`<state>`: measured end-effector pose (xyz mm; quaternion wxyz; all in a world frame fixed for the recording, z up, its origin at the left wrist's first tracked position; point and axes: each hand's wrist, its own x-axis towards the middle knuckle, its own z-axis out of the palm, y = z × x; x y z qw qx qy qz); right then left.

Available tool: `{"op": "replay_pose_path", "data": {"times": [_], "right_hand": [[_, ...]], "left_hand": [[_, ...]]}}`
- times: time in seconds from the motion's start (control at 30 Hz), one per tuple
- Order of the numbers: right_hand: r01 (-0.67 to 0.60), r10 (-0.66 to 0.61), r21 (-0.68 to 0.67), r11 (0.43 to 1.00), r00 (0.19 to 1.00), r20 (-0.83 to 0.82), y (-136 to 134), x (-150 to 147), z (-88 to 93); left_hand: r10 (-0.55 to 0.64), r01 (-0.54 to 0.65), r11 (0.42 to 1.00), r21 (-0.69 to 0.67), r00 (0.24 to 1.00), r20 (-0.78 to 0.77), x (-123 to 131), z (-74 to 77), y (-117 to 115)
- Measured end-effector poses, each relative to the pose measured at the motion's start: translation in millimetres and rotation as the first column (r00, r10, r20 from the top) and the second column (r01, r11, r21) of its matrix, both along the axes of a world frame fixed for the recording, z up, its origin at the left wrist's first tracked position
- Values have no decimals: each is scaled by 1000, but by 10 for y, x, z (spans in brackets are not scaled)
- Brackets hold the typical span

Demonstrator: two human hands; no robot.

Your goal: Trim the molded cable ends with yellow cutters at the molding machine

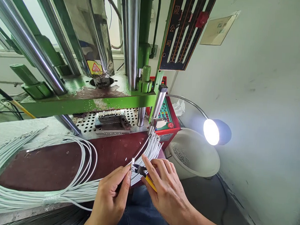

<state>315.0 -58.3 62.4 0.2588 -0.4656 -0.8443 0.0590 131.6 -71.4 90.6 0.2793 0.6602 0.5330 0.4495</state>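
My left hand (110, 197) pinches the end of a white cable (133, 161) between thumb and forefinger, near the front edge of the dark red worktop (54, 164). My right hand (166, 187) grips small cutters with yellow handles (143, 174), their black jaws right beside that cable end. A bundle of white cables (35, 190) loops across the worktop from the left. Its moulded ends (154, 144) fan out just above my right hand.
A green moulding press (90, 96) with steel columns stands behind the worktop, with a mould block (111, 121) on its perforated plate. A red control box (168, 120), a white plastic basin (195, 155) and a lit gooseneck lamp (211, 132) are at the right, by the wall.
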Motion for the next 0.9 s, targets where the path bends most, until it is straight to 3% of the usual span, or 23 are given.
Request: {"op": "replay_pose_path", "data": {"times": [0.13,0.27,0.37,0.5,0.53,0.6,0.67,0.7,0.77,0.83,0.9], "right_hand": [[22,-27,76,997,997,67,-3,-11,-76],[8,-18,122,992,997,79,26,-8,-106],[4,-11,111,994,998,56,24,-20,-120],[-77,57,-131,988,987,-150,24,-26,-57],[-135,79,-233,963,968,-237,42,-17,-21],[-269,69,-435,859,904,-423,107,22,67],[-326,-42,-559,762,837,-546,179,81,159],[-313,-96,-581,751,819,-566,203,111,199],[-226,-124,-541,810,836,-534,207,154,252],[-144,-35,-388,910,907,-420,151,157,255],[-111,56,-210,971,965,-255,72,121,210]], "left_hand": [[-3,3,1000,4,1000,14,21,-56,17],[75,-43,981,-189,983,165,56,-35,50],[100,4,945,-326,948,301,48,12,81],[94,80,910,-407,916,389,-5,35,84],[90,98,902,-421,910,405,-8,32,72],[66,162,877,-453,892,447,9,13,37],[80,209,842,-498,864,497,43,-23,3],[108,212,831,-514,845,524,57,-46,-5],[191,193,817,-544,799,570,66,-101,3],[260,178,809,-560,746,613,45,-160,36],[300,172,803,-571,712,635,15,-216,68]]}}
